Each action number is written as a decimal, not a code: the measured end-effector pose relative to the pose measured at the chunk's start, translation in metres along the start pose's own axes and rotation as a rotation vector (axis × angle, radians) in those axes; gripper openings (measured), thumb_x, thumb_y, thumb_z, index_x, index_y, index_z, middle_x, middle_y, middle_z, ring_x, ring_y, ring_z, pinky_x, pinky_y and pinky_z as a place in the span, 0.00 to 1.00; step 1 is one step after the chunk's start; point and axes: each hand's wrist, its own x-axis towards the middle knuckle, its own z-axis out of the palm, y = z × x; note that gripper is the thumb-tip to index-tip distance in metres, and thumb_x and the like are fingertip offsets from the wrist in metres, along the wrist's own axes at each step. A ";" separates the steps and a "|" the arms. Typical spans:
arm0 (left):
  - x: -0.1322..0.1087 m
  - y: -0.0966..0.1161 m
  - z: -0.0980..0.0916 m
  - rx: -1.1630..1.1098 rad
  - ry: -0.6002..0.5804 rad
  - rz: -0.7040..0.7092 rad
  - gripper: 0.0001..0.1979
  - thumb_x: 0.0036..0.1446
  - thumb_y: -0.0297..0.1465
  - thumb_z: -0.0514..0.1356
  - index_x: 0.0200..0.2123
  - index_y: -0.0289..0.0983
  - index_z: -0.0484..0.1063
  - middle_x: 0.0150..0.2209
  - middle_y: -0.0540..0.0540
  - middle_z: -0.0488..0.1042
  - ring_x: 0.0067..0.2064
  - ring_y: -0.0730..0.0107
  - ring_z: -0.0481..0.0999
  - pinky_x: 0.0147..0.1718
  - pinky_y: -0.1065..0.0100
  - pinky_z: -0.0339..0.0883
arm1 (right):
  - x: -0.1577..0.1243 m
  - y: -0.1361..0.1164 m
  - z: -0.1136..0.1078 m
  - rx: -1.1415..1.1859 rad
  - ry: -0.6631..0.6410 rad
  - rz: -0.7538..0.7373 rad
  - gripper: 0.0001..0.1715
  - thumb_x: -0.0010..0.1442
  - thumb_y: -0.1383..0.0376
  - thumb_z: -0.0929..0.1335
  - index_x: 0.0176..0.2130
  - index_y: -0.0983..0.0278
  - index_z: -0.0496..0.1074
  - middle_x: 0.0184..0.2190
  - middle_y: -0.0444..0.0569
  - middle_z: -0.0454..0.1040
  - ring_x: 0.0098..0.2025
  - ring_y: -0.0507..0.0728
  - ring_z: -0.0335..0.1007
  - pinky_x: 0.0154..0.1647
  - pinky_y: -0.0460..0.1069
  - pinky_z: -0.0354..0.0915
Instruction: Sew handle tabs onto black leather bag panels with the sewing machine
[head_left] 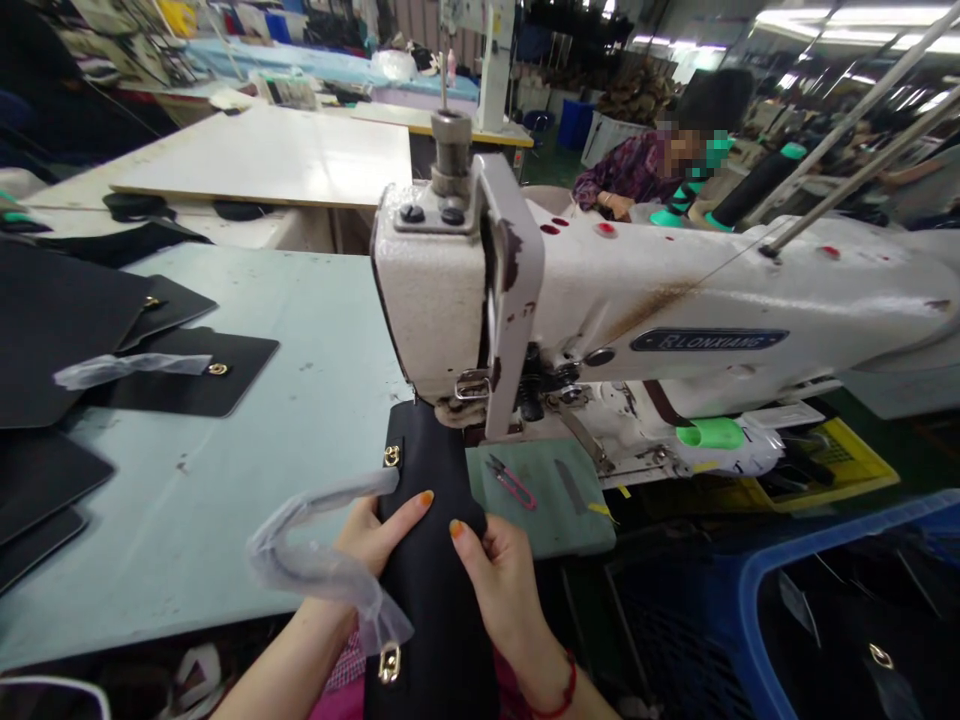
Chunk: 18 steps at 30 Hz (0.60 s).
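Holding panel (431, 600), machine (637, 280) ahead, seemingly loaded basket (751, 600)

Workshop, sewing, factory scale. Near centre, before me: industrial machine (585, 270), white, chipped, plate (709, 340) lettered "LONXIANG"; black piece (435, 590) right at it; thread cones (756, 188) behind. Snips (514, 481), pink-handled, on green ledge (540, 530). Near left: black panels (52, 320), overlapping, gold clasps (217, 369) fitted. Near right: blue crate (751, 580), black goods (825, 640) inside, one clasp showing. Far left: white table (277, 155). Far right: co-worker (619, 172), patterned sleeve; heaped material (641, 92); strip lights (855, 17) above.
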 end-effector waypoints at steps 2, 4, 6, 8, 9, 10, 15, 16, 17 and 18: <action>0.004 0.004 0.001 0.015 0.002 0.006 0.24 0.38 0.40 0.74 0.39 0.37 0.75 0.40 0.40 0.81 0.39 0.49 0.81 0.33 0.60 0.77 | 0.005 -0.001 0.001 0.039 0.000 0.011 0.24 0.62 0.51 0.67 0.26 0.68 0.67 0.24 0.45 0.64 0.26 0.49 0.54 0.24 0.43 0.54; 0.008 0.009 0.002 0.033 0.000 0.010 0.25 0.38 0.39 0.74 0.40 0.36 0.75 0.37 0.40 0.81 0.37 0.51 0.81 0.33 0.60 0.77 | 0.010 -0.001 0.002 0.066 -0.005 0.010 0.23 0.61 0.51 0.67 0.27 0.68 0.69 0.24 0.45 0.65 0.26 0.50 0.55 0.24 0.44 0.55; 0.011 0.014 0.003 0.026 -0.016 0.012 0.24 0.39 0.38 0.73 0.40 0.36 0.75 0.37 0.41 0.81 0.36 0.52 0.81 0.34 0.60 0.77 | 0.015 -0.001 0.002 0.083 -0.010 0.006 0.23 0.61 0.51 0.68 0.28 0.68 0.70 0.24 0.46 0.66 0.26 0.50 0.57 0.25 0.44 0.56; 0.014 0.020 0.006 0.012 -0.033 0.008 0.22 0.40 0.37 0.73 0.40 0.37 0.75 0.39 0.42 0.81 0.36 0.55 0.82 0.35 0.61 0.77 | 0.021 -0.002 0.002 0.104 -0.014 0.005 0.23 0.60 0.51 0.68 0.28 0.68 0.71 0.24 0.46 0.68 0.26 0.50 0.59 0.25 0.44 0.57; 0.015 0.022 0.008 0.011 -0.035 0.006 0.21 0.41 0.37 0.72 0.39 0.37 0.75 0.39 0.43 0.81 0.35 0.56 0.82 0.35 0.62 0.77 | 0.023 -0.002 0.002 0.113 -0.017 0.006 0.23 0.60 0.51 0.68 0.28 0.68 0.71 0.24 0.46 0.68 0.26 0.50 0.59 0.25 0.44 0.58; 0.015 0.025 0.009 0.013 -0.033 0.003 0.20 0.42 0.36 0.72 0.39 0.37 0.75 0.39 0.43 0.81 0.35 0.56 0.82 0.35 0.62 0.77 | 0.026 -0.002 0.001 0.121 -0.018 0.006 0.22 0.60 0.51 0.69 0.28 0.68 0.71 0.24 0.46 0.69 0.25 0.50 0.60 0.24 0.44 0.58; 0.022 0.038 0.013 0.039 -0.021 0.003 0.18 0.44 0.36 0.71 0.39 0.37 0.75 0.34 0.45 0.81 0.34 0.59 0.82 0.32 0.66 0.77 | 0.038 -0.006 0.001 0.119 -0.027 -0.022 0.23 0.59 0.50 0.69 0.30 0.69 0.74 0.26 0.48 0.72 0.27 0.52 0.64 0.26 0.44 0.61; 0.025 0.040 0.014 0.045 -0.020 0.001 0.18 0.44 0.36 0.71 0.39 0.37 0.74 0.34 0.45 0.81 0.34 0.59 0.82 0.32 0.66 0.77 | 0.040 -0.008 0.001 0.110 -0.028 -0.026 0.23 0.59 0.50 0.69 0.30 0.68 0.74 0.26 0.48 0.72 0.27 0.52 0.65 0.26 0.44 0.61; 0.027 0.042 0.013 0.053 -0.015 0.001 0.19 0.44 0.36 0.71 0.40 0.37 0.74 0.35 0.45 0.81 0.35 0.59 0.82 0.32 0.67 0.77 | 0.042 -0.009 0.001 0.102 -0.027 -0.027 0.24 0.59 0.49 0.69 0.30 0.68 0.74 0.26 0.48 0.73 0.28 0.53 0.66 0.27 0.44 0.61; 0.030 0.043 0.013 0.063 -0.009 0.005 0.20 0.44 0.36 0.71 0.40 0.37 0.74 0.36 0.45 0.81 0.35 0.59 0.82 0.32 0.67 0.77 | 0.044 -0.010 0.001 0.096 -0.026 -0.026 0.24 0.58 0.48 0.69 0.29 0.68 0.74 0.26 0.48 0.73 0.28 0.53 0.66 0.26 0.44 0.62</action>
